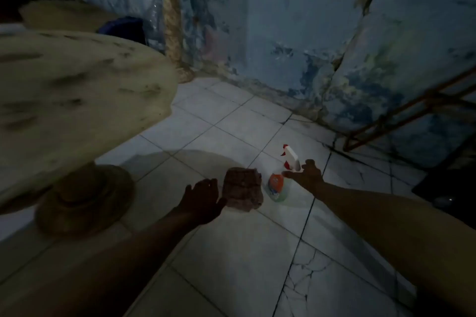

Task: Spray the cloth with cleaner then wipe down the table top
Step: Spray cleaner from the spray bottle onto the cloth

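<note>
A folded reddish-brown cloth (pixel 242 189) lies on the white tiled floor. Right beside it stands a spray bottle (pixel 279 183) with a white and red trigger head and an orange label. My left hand (pixel 202 201) hovers just left of the cloth with its fingers spread, and I cannot tell whether it touches the cloth. My right hand (pixel 307 175) reaches with relaxed fingers to the bottle's neck, just below the trigger head, without a closed grip. The round pale table top (pixel 77 100), streaked with dark dirt, fills the left side above its pedestal base (pixel 85 198).
A stained blue wall (pixel 283 33) runs along the back. A rusty metal frame (pixel 412 110) leans at the right. A clear plastic bottle (pixel 155 26) and a dark blue object (pixel 123 29) sit behind the table. Cracked tiles (pixel 304 278) lie near me.
</note>
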